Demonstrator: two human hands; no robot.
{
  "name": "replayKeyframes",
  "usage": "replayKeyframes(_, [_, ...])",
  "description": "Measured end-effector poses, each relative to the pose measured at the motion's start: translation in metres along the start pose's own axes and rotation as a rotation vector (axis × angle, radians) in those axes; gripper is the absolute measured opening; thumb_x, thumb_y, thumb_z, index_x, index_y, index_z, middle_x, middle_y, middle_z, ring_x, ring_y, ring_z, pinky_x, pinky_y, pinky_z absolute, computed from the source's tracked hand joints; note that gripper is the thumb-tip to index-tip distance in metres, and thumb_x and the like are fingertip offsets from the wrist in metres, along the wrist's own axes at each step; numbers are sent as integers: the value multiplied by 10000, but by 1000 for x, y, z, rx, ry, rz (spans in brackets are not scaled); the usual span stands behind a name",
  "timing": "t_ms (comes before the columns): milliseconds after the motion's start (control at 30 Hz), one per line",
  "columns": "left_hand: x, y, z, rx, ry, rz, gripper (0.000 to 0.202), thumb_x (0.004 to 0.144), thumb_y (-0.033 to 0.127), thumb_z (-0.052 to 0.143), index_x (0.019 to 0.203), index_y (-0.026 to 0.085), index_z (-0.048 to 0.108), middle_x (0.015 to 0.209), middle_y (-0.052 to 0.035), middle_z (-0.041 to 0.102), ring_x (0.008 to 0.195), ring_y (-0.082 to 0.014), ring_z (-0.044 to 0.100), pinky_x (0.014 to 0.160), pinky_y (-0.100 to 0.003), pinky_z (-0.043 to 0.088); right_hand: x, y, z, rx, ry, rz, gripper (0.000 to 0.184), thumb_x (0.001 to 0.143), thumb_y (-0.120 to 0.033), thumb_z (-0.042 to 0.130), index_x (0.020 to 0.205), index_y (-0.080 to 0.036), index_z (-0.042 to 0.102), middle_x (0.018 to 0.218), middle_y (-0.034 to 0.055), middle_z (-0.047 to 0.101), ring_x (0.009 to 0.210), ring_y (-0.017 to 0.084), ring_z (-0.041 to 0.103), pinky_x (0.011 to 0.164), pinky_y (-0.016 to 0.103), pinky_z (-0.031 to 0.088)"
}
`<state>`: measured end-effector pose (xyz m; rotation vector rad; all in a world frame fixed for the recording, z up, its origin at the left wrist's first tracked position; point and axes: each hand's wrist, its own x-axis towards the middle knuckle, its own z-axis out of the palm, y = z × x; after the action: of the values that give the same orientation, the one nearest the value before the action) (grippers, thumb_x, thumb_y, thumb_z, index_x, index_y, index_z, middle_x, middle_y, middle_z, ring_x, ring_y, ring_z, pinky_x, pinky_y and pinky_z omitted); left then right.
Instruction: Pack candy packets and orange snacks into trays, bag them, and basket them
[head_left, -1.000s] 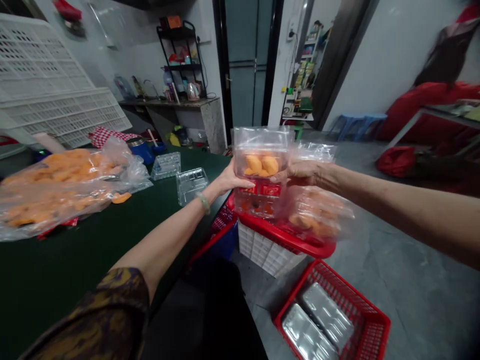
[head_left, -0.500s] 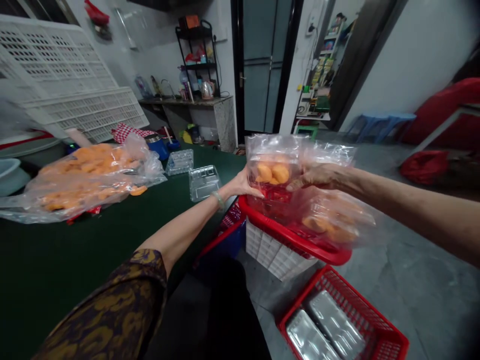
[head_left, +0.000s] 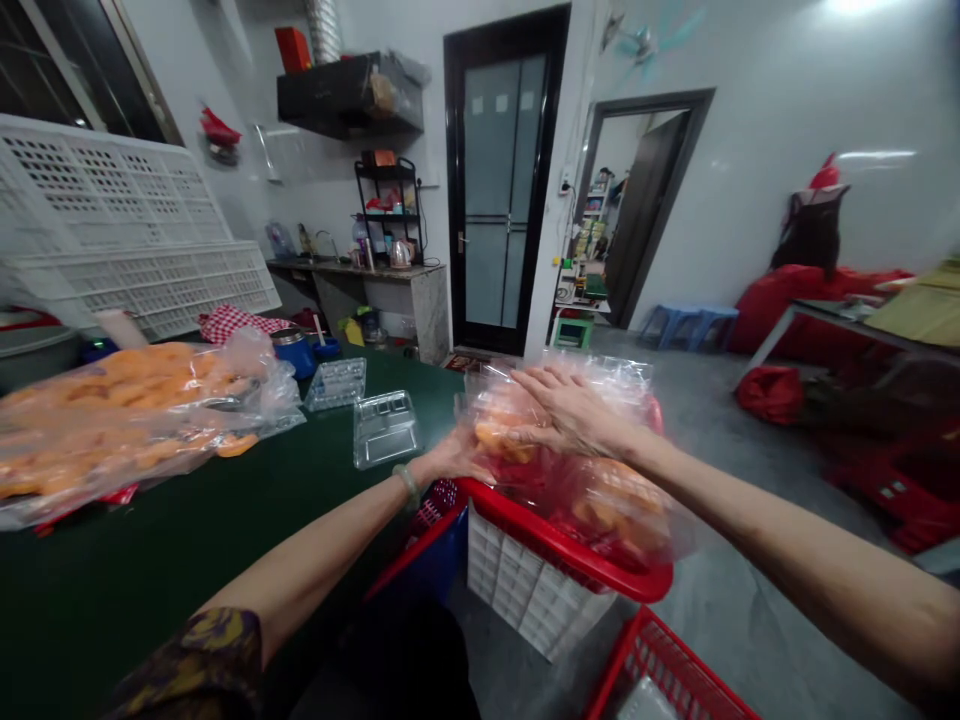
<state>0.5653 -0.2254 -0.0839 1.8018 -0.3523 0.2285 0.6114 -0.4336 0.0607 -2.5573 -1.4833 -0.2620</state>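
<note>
A clear plastic bag (head_left: 496, 412) with orange, rounded pieces sits in a red-rimmed basket (head_left: 559, 545), to the right of the green table. Against the bag's left side rests my left hand (head_left: 452, 456), thumb stretched out along the rim and fingers partly hidden and blurred. My right hand (head_left: 574, 412) lies over the top of the same bag, its fingers extended and flat on the plastic. A second clear bag of orange pieces (head_left: 621, 500) is nearer me in the basket. More crinkled clear plastic shows behind my right hand.
On the green table (head_left: 300, 560) are a large bag of orange pieces (head_left: 142, 385), clear plastic trays (head_left: 385, 428) and a blue cup (head_left: 293, 352). A red crate (head_left: 660, 665) stands on the floor in front of the basket. A blue container (head_left: 424, 570) fills the gap beside the table.
The view has tilted up. The bag sits lower in the basket. My right hand has moved from the bag's right side onto its top, and its fingers have straightened.
</note>
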Motion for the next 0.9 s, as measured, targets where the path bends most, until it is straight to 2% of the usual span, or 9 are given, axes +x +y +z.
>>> replayKeyframes(100, [1,-7,-1,-14,-83,45,931,472,244,851,1296,179,421,1254,-138,544,1158,-291,512,1026,-470,361,5,4,11,-87,-29,43,725,821,-603,436,1397,-171,350,1379,165,430,1247,360,400,1002,526,330])
replayKeyframes(200, [0,4,-7,13,-136,44,1010,496,253,847,1357,179,326,1270,-157,516,1166,-288,506,1020,-461,362,5,14,17,-48,-50,84,662,860,-559,394,1393,-168,346,1374,170,428,1230,327,431,975,482,376])
replayKeyframes(333, [0,40,-10,89,186,87,1132,609,373,778,1447,265,25,1487,-171,198,1303,-314,344,984,-444,398,-3,14,16,-15,0,78,725,814,-585,459,1394,-166,342,1393,181,402,1259,355,383,980,556,343])
replayKeyframes(400, [6,56,-5,146,284,150,944,719,422,674,1448,254,97,1493,-145,199,1321,-295,315,1005,-425,380,-7,13,7,33,52,58,722,798,-568,498,1379,-159,371,1380,178,426,1267,357,371,1000,575,309])
replayKeyframes(467, [18,65,3,213,311,182,681,801,419,573,1391,211,303,1429,-129,343,1288,-261,370,1038,-404,345,-14,18,-9,179,178,55,666,812,-516,505,1361,-156,397,1361,164,458,1265,314,395,1025,523,315])
replayKeyframes(600, [43,67,20,335,344,225,436,801,365,560,1188,167,532,1265,-109,513,1165,-217,489,1018,-364,370,-48,47,-27,467,619,228,559,831,-492,484,1307,-201,448,1284,136,540,1186,270,496,976,493,384])
replayKeyframes(667, [50,64,25,386,339,263,387,768,349,593,1103,157,577,1184,-107,555,1108,-209,521,994,-355,391,-75,64,-16,530,745,373,580,807,-528,510,1275,-189,473,1222,156,577,1140,290,530,944,510,400])
replayKeyframes(767, [50,61,25,419,330,290,340,749,367,613,999,136,618,1096,-114,583,1056,-208,544,967,-351,409,-120,78,23,681,808,598,630,786,-578,512,1266,-172,471,1193,176,584,1117,299,544,925,502,418])
replayKeyframes(900, [40,60,12,380,310,220,421,773,425,585,1045,105,614,1168,-138,567,1116,-227,524,1000,-366,386,-168,65,78,806,925,804,647,820,-587,440,1330,-191,399,1283,175,513,1181,281,497,961,486,397])
